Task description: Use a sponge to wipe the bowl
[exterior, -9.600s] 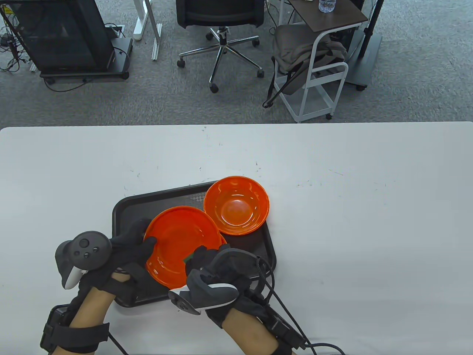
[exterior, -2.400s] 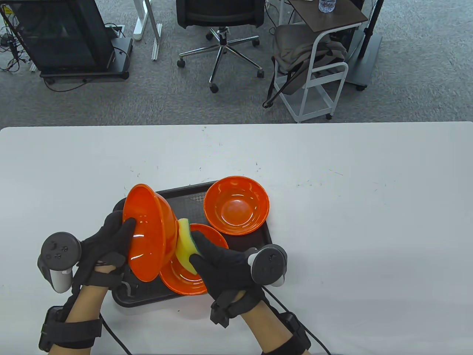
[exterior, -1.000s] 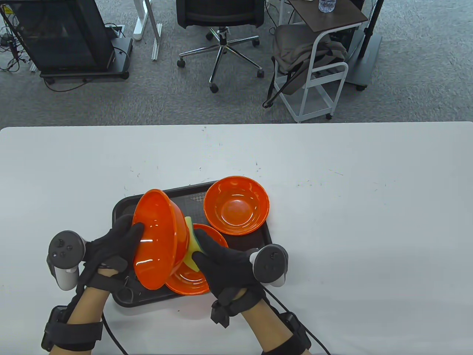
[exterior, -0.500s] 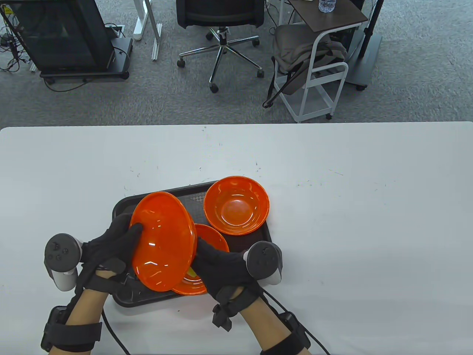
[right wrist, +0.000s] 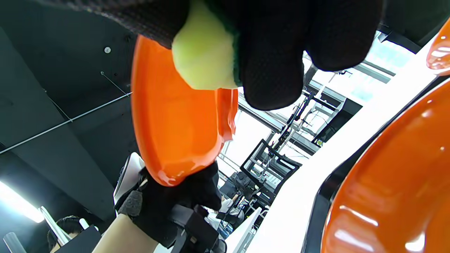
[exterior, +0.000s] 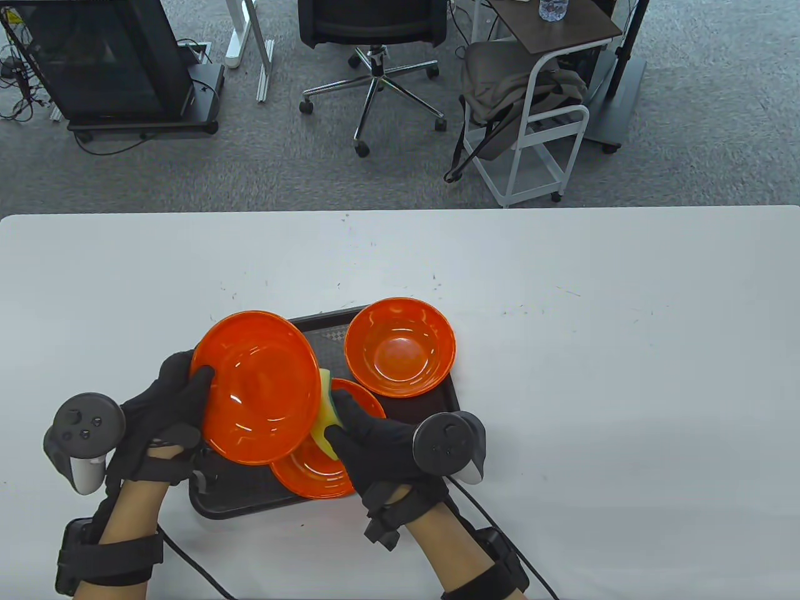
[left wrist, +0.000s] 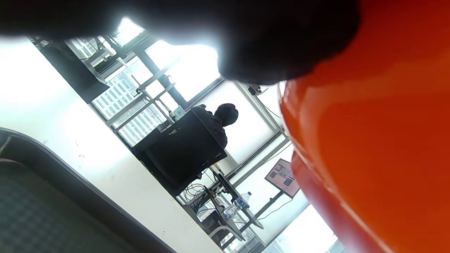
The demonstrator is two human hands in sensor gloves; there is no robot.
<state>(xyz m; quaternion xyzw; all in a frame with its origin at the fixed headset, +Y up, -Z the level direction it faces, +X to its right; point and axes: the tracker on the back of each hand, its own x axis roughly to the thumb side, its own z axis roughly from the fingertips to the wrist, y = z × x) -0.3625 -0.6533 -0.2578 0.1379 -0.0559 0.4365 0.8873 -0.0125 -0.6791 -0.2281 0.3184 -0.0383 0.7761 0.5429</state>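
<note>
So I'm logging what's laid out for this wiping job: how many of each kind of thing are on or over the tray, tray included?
Orange bowls: 3 (held bowl, one beneath it, one at the tray's far corner)
Sponge: 1
Black tray: 1
Total: 5

Table (exterior: pixel 562 375): white, scuffed with small dark specks — spans the whole width of the table view.
Tray (exterior: pixel 450 412): black, lies flat on the table at front left of centre.
On the tray: two orange bowls — one (exterior: pixel 400 347) at the far right corner, one (exterior: pixel 319 469) nearer the front.
</note>
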